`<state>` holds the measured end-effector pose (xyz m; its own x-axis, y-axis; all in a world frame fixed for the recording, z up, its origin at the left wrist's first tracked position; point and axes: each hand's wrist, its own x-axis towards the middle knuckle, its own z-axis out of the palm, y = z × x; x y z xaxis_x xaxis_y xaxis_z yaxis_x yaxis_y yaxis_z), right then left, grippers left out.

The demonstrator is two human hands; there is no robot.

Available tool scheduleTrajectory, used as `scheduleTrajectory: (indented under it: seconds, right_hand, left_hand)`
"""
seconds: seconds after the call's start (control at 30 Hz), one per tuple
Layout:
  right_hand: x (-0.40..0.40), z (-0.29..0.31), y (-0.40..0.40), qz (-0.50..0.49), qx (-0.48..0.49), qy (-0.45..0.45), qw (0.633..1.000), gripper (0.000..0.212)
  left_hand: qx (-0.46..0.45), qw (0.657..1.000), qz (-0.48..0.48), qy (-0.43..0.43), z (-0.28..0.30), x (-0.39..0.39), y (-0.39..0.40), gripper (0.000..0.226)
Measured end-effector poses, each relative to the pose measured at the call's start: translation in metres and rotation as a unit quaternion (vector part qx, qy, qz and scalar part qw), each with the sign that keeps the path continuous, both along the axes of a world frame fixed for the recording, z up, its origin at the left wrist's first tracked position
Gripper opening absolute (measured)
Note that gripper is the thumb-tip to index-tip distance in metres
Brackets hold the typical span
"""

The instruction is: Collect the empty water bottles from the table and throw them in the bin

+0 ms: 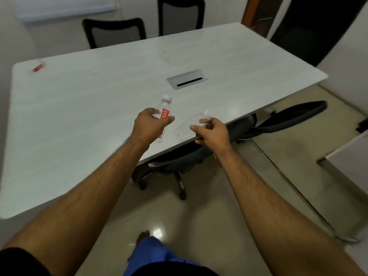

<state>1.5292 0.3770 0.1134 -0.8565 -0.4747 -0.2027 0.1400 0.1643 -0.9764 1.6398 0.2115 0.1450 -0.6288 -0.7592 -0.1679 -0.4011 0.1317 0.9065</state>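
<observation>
My left hand is closed around a clear water bottle with a red label and white cap, held above the white table near its front edge. My right hand pinches the neck of a second clear bottle without a label, its white cap pointing up and its body hanging towards the left. A third bottle with a red label lies flat at the table's far left corner. A faint clear bottle lies near the far middle. No bin is in view.
A metal cable slot sits in the table's middle. A black office chair is tucked under the near right edge. Two more black chairs stand at the far side. Glossy tiled floor lies below me.
</observation>
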Motion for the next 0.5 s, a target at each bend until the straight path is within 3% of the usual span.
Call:
scheduleTrajectory:
  seconds: [0.2, 0.37, 0.5]
  right_hand:
    - [-0.107, 0.016, 0.088, -0.068, -0.023, -0.001, 0.997, 0.038]
    - [-0.212, 0.015, 0.148, -0.129, -0.036, -0.002, 0.991, 0.047]
    - [-0.307, 0.017, 0.192, -0.156, -0.035, 0.006, 0.987, 0.041]
  left_hand:
    - [0.008, 0.996, -0.088, 0.029, 0.031, -0.128, 0.083, 0.057]
    - [0.021, 0.986, -0.155, 0.050, 0.036, -0.247, 0.143, 0.035]
    - [0.054, 0.977, -0.196, 0.057, 0.033, -0.352, 0.181, 0.037]
